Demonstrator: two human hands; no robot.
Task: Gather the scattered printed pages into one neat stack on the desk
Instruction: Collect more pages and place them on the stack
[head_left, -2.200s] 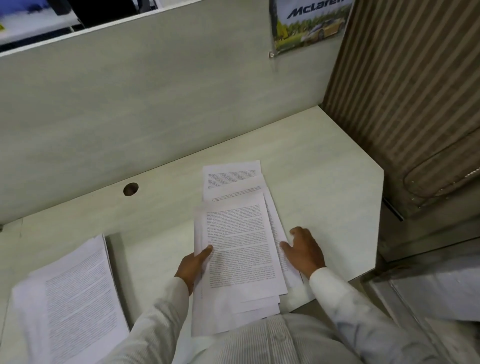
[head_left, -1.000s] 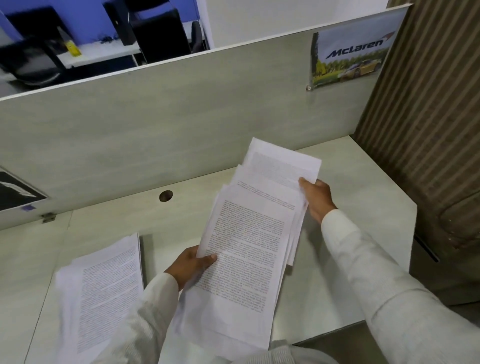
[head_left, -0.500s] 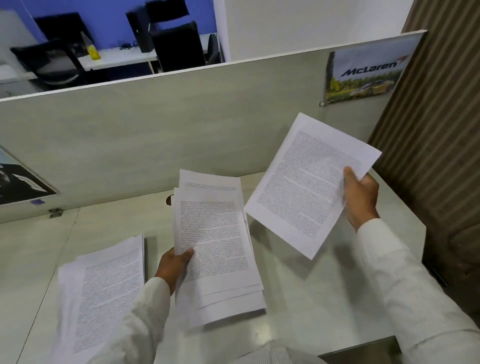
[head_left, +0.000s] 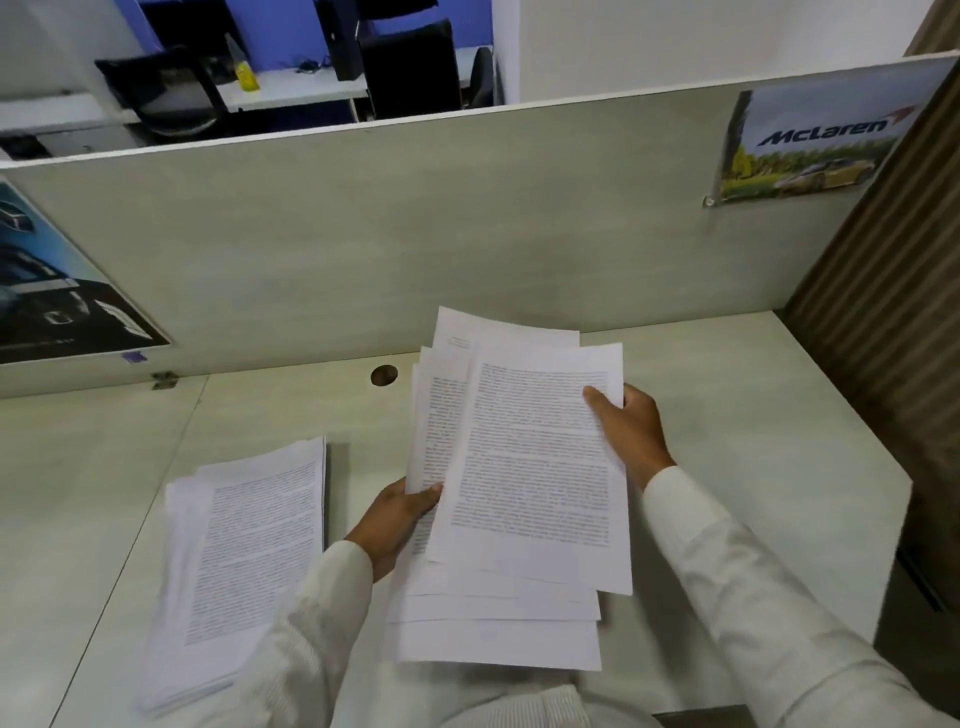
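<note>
Several printed pages form a loose, fanned bundle (head_left: 498, 623) held above the desk (head_left: 753, 441) in front of me. My left hand (head_left: 397, 522) grips the bundle's left edge, thumb on top. My right hand (head_left: 626, 428) pinches one printed sheet (head_left: 535, 467) by its right edge, and the sheet lies askew over the top of the bundle. A thicker stack of printed pages (head_left: 244, 551) lies flat on the desk at the left, partly hidden by my left sleeve.
A grey partition (head_left: 415, 234) closes the back of the desk, with a car poster (head_left: 810, 150) at right and another poster (head_left: 47, 291) at left. A cable hole (head_left: 384, 375) sits near the partition. A striped panel (head_left: 893, 312) borders the right side.
My right hand has brought the single sheet down from the upper right and laid it over the bundle in my left hand. The left stack has not moved.
</note>
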